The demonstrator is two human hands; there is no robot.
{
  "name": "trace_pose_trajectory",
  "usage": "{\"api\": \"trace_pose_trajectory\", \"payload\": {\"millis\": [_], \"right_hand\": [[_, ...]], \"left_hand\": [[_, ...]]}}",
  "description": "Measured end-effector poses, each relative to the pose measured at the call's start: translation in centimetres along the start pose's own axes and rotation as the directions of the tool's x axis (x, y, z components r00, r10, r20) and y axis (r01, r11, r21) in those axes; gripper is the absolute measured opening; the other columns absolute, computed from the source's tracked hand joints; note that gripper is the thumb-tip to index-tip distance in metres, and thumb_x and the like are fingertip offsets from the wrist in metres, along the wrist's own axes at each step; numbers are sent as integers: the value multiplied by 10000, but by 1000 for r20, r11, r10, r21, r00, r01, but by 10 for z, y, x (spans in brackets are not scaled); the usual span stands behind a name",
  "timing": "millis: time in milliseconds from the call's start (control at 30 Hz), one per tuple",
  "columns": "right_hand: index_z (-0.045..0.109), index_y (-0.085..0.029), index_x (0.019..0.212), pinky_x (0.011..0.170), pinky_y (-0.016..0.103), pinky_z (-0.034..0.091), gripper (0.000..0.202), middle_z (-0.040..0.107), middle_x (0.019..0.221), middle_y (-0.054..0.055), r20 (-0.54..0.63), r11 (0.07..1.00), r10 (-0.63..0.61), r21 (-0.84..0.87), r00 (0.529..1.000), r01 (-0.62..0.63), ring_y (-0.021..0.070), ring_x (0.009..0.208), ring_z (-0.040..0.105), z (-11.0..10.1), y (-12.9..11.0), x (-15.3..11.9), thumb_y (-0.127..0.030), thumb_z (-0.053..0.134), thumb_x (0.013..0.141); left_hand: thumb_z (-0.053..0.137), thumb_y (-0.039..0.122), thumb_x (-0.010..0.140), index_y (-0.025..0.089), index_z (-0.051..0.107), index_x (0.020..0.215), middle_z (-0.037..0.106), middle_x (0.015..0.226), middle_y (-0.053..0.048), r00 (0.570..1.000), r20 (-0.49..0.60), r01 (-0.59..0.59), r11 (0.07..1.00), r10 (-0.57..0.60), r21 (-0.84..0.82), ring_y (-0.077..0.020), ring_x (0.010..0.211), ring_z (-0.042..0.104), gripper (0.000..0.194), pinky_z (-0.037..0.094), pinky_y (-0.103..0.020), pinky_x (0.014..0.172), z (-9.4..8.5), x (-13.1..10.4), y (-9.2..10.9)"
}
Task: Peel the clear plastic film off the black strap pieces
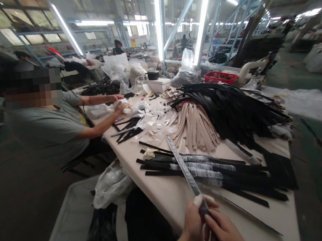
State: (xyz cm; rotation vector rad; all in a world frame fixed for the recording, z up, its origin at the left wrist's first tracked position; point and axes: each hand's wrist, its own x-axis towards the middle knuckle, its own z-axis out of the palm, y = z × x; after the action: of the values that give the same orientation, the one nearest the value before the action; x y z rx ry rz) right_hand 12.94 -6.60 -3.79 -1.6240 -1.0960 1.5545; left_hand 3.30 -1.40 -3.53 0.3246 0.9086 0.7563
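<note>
A long flat strap (183, 166), dark toward my hands and covered in a pale greyish film farther out, points up and left over the table. My left hand (191, 221) is closed around its near part, thumb on top, with white coverings on the thumb and a finger. Just to the right, my right hand (224, 229) is closed on the same strap near its lower end, which the fingers partly hide. Beneath and beyond the strap lie several black straps (166, 166), some with white wrapping around their middles. A thin dark strip (245, 210) lies right of my hands.
Bundled beige strips (195, 128) and a large heap of black straps (231, 109) cover the table's far right. Crumpled clear plastic (158, 122) lies left of them. A co-worker (54, 120) sits at the left edge. A grey bin (64, 218) stands below, and a red basket (220, 78) behind.
</note>
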Motion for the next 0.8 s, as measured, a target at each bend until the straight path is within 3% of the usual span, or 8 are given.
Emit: {"api": "trace_pose_trajectory", "payload": {"millis": [133, 200, 300, 367, 467, 600, 733, 800], "right_hand": [[593, -154, 872, 398, 216, 324, 733, 572, 475, 10, 42, 994, 86, 69, 995, -89, 118, 363, 457, 9, 19, -3, -837, 338, 797], [610, -156, 836, 436, 231, 377, 702, 604, 524, 32, -37, 999, 42, 22, 998, -42, 140, 418, 512, 12, 14, -2, -799, 329, 835], [644, -160, 755, 668, 263, 498, 642, 697, 755, 106, -148, 993, -93, -91, 985, 80, 212, 715, 654, 12, 1, 2, -742, 393, 859], [643, -162, 747, 685, 261, 505, 642, 700, 765, 108, -143, 991, -104, -100, 984, 90, 209, 712, 654, 13, 2, 4, -749, 404, 852], [609, -164, 815, 422, 218, 384, 690, 613, 520, 36, -47, 1000, 8, -9, 999, -9, 133, 404, 501, 19, 18, 5, -799, 339, 840], [586, -169, 828, 351, 200, 261, 739, 553, 435, 2, -25, 994, 88, 60, 996, -86, 101, 317, 389, 27, 28, 8, -850, 299, 806], [642, -158, 782, 570, 259, 484, 692, 651, 611, 70, -130, 998, -53, -51, 990, 46, 176, 541, 593, 24, 11, 13, -784, 354, 852], [665, -157, 781, 692, 283, 508, 670, 690, 728, 102, -151, 991, -108, -90, 983, 95, 220, 700, 648, 22, 10, 14, -766, 395, 852]], "left_hand": [[514, 489, 867, 138, 599, 974, 730, 943, -159, 997, -42, -71, 993, 67, -94, -235, 755, 695, 376, 508, -335, 700, -2, 12, 18], [514, 479, 866, 155, 582, 898, 729, 883, -135, 990, -75, -127, 990, 123, -61, -231, 718, 684, 332, 498, -333, 684, -1, 11, 6], [553, 476, 837, 171, 567, 804, 710, 785, -89, 979, -104, -179, 984, 176, -20, -195, 650, 651, 306, 462, -284, 617, -4, 3, -21], [570, 474, 819, 165, 583, 803, 697, 757, -79, 989, -82, -127, 992, 124, -24, -179, 608, 633, 310, 439, -264, 570, -9, 1, -25], [524, 500, 834, 147, 615, 986, 712, 832, -103, 999, -44, 6, 996, -10, -84, -198, 617, 653, 395, 457, -282, 568, -15, 12, 2], [512, 442, 848, 140, 586, 1048, 719, 914, -130, 992, -114, -53, 996, 45, -68, -207, 670, 678, 370, 497, -321, 653, -13, 29, 27], [518, 490, 845, 171, 559, 982, 707, 796, -88, 971, -168, -167, 986, 168, 20, -195, 615, 646, 350, 456, -288, 582, -15, 19, -13], [537, 515, 830, 175, 560, 937, 707, 787, -87, 964, -184, -192, 981, 191, 15, -194, 637, 644, 357, 443, -274, 575, -20, 11, -31]]}}
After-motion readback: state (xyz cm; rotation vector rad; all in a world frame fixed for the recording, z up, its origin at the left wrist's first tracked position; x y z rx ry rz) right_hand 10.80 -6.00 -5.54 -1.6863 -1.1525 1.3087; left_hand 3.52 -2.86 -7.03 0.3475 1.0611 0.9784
